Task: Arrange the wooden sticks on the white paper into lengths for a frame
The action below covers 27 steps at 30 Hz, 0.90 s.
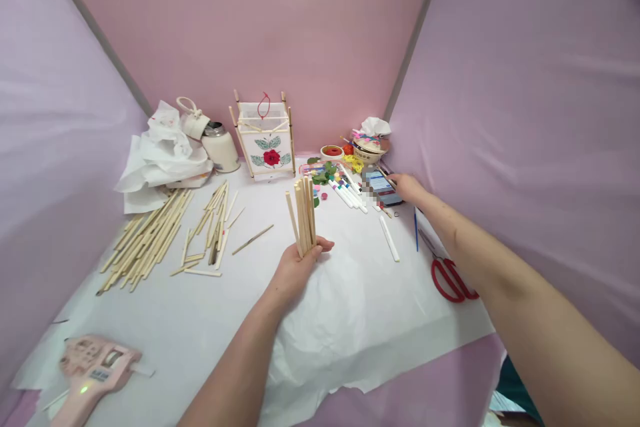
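A bundle of pale wooden sticks point(306, 217) stands nearly upright in my left hand point(300, 267), whose fingers wrap round the lower ends. One stick leans apart to the left. My right hand point(406, 188) reaches to the back right, beside a phone point(384, 187) with a lit screen. Its fingers are close together near a thin stick-like item at the phone's upper edge; what they grip is too small to tell. White markers point(349, 197) lie left of the phone. Behind the bundle stands a white lantern point(270, 147) with a red rose and green leaves.
Loose sticks point(150, 240) and shorter pieces point(215, 227) lie at the left. A pink glue gun point(97, 363) is at the front left. Red-handled scissors point(447, 280) lie under my right forearm. Crumpled white paper point(165, 153), a cream bottle point(221, 150) and a bowl point(369, 153) stand behind.
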Each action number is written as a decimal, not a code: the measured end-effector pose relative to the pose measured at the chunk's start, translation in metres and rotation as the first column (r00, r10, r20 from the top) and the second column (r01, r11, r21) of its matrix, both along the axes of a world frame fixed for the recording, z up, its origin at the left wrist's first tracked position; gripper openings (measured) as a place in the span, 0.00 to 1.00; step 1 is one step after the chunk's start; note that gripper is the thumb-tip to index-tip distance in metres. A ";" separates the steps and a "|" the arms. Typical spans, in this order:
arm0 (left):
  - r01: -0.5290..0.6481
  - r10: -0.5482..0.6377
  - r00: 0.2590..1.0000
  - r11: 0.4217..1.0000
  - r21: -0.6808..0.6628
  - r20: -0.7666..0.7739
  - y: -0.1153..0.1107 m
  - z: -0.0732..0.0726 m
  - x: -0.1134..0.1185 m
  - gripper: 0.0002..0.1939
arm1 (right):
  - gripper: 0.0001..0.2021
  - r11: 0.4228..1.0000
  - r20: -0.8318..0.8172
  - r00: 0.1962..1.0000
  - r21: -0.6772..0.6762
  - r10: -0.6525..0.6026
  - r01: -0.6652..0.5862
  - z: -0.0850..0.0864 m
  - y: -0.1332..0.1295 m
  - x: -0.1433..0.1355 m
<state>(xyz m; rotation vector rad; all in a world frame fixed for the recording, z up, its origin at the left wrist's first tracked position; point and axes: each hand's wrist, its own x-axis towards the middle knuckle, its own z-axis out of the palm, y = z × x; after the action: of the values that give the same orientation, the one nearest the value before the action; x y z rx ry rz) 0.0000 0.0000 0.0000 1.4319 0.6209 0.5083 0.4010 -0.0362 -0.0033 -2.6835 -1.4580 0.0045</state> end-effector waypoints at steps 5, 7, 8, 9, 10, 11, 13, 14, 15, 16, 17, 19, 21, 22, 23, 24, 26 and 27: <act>-0.006 0.006 1.000 1.000 0.007 -0.008 -0.001 0.001 0.000 0.14 | 0.24 1.000 -0.007 1.000 -0.016 -0.017 0.017 -0.004 -0.015 -0.003; -0.006 0.006 1.000 1.000 0.016 -0.006 -0.001 0.003 0.000 0.14 | 0.23 1.000 -0.010 1.000 -0.018 -0.015 0.014 -0.003 -0.017 -0.005; -0.006 0.006 1.000 1.000 0.018 -0.005 -0.001 0.004 0.000 0.14 | 0.23 1.000 -0.013 1.000 -0.019 -0.014 0.014 -0.002 -0.017 -0.007; -0.006 0.006 1.000 1.000 0.018 -0.008 -0.001 0.004 0.000 0.14 | 0.23 1.000 -0.016 1.000 -0.021 -0.014 0.014 -0.001 -0.017 -0.008; -0.006 0.006 1.000 1.000 0.019 -0.013 -0.001 0.005 0.000 0.14 | 0.22 1.000 -0.019 1.000 -0.026 -0.018 0.017 0.000 -0.017 -0.010; -0.008 0.008 1.000 1.000 0.020 -0.017 -0.001 0.005 0.000 0.15 | 0.22 0.999 -0.021 0.999 -0.034 -0.025 0.024 0.001 -0.017 -0.011; -0.007 0.007 1.000 1.000 0.020 -0.019 -0.001 0.005 -0.001 0.15 | 0.22 0.998 -0.024 0.999 -0.052 -0.034 0.032 0.002 -0.016 -0.013; -0.005 0.006 1.000 1.000 0.020 -0.017 -0.002 0.005 -0.001 0.15 | 0.23 0.998 -0.023 0.999 -0.059 -0.033 0.032 0.003 -0.016 -0.014; -0.004 0.004 1.000 1.000 0.020 -0.014 -0.002 0.005 -0.001 0.15 | 0.23 0.998 -0.022 0.999 -0.062 -0.030 0.029 0.003 -0.016 -0.014; -0.002 0.002 1.000 1.000 0.019 -0.014 -0.002 0.005 -0.001 0.15 | 0.23 0.998 -0.021 0.999 -0.064 -0.029 0.028 0.003 -0.016 -0.015; -0.002 0.002 1.000 1.000 0.018 -0.016 -0.002 0.005 -0.001 0.15 | 0.24 0.998 -0.018 0.999 -0.061 -0.028 0.026 0.003 -0.016 -0.015; -0.004 0.004 1.000 1.000 0.016 -0.020 -0.002 0.004 -0.001 0.14 | 0.25 0.999 -0.015 1.000 -0.034 -0.013 0.012 0.003 -0.018 -0.014; -0.005 0.005 1.000 1.000 0.015 -0.018 -0.002 0.004 -0.001 0.14 | 0.24 1.000 -0.026 1.000 0.009 0.005 -0.005 0.004 -0.019 -0.013; -0.003 0.003 1.000 1.000 0.017 -0.013 -0.002 0.003 -0.001 0.14 | 0.24 0.999 -0.038 0.999 0.032 0.008 -0.006 0.005 -0.019 -0.014; -0.002 0.002 1.000 1.000 0.019 -0.007 -0.002 0.002 -0.001 0.13 | 0.23 0.999 -0.053 0.999 0.054 0.002 0.001 0.007 -0.019 -0.016; 0.000 0.000 1.000 1.000 0.019 0.000 -0.001 0.002 -0.001 0.13 | 0.23 0.997 -0.072 0.997 0.074 -0.012 0.017 0.009 -0.019 -0.019; 0.003 -0.003 1.000 1.000 0.011 0.016 -0.001 0.001 -0.001 0.13 | 0.23 0.988 -0.123 0.992 0.142 -0.037 0.054 0.017 -0.019 -0.034; 0.004 -0.004 1.000 1.000 0.005 0.024 -0.001 0.000 -0.001 0.14 | 0.24 0.980 -0.170 0.985 0.191 -0.025 0.058 0.022 -0.020 -0.047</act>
<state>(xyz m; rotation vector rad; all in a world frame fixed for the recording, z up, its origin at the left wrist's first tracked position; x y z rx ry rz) -0.0008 -0.0014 0.0005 1.4297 0.5980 0.5236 0.3542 -0.0562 0.0188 -2.4892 -1.2816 0.0775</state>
